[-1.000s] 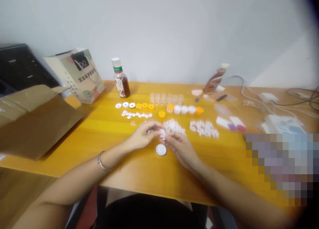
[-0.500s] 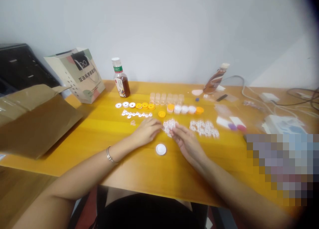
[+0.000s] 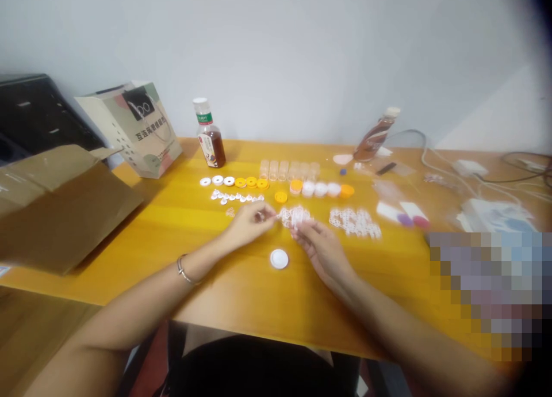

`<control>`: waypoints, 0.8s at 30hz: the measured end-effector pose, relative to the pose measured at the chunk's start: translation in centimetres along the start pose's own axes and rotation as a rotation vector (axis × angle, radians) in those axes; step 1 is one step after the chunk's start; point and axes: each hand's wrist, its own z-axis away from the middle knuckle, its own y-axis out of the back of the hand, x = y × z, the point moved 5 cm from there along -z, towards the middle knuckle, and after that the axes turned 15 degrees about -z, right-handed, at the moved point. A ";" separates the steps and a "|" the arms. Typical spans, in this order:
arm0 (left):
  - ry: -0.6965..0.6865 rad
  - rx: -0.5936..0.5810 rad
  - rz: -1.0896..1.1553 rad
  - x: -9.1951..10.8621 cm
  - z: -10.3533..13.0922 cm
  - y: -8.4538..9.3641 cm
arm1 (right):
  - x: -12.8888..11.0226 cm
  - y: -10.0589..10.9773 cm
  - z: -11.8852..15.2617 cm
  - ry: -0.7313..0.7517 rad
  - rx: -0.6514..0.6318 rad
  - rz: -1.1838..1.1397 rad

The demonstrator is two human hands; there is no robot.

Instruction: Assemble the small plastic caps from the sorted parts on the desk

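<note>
So the person was sitting right up at the wooden desk (image 3: 241, 305), metal bracelet (image 3: 181, 269) on the left wrist, big cardboard box (image 3: 64, 207) taking up the left side. Closest in the middle was a round white disc (image 3: 279, 259), lying flat between the two wrists, neither hand touching it. The right hand (image 3: 322, 247) was just beyond it to the right, fingers bunched together at the near right edge of a heap of small white pieces (image 3: 291, 214). Pretty blurry there, so I couldn't tell if they were clamped on one. The left hand (image 3: 250, 223) was at that heap's left edge, thumb and index tips about together, and again I couldn't tell if anything tiny was pinched in there. A second white heap (image 3: 356, 222) sat off to the right. Past the hands there was a row of little white bits (image 3: 237, 198) on the left and one loose yellow cap (image 3: 280, 197) in the middle, then white and yellow rings (image 3: 240, 182) lined up left and white and orange caps (image 3: 321, 189) right. Farther back stood some clear jars (image 3: 283, 170), with a dark drink bottle (image 3: 212, 144) far left and a brown bottle (image 3: 374, 138) far right.
</note>
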 end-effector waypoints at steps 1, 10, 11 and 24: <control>0.007 -0.020 0.021 0.1 0.1 -0.1 | 0.0 0.0 0.0 0.000 0.001 0.004; -0.043 -0.118 0.034 1.2 0.2 -1.7 | 0.0 0.3 -0.3 0.011 0.002 0.005; -0.045 -0.123 0.037 1.2 0.2 -1.8 | 0.0 0.3 -0.3 0.007 0.004 0.005; 0.104 -0.212 0.489 -0.1 0.0 -2.0 | -0.1 0.4 -0.3 0.021 0.016 0.012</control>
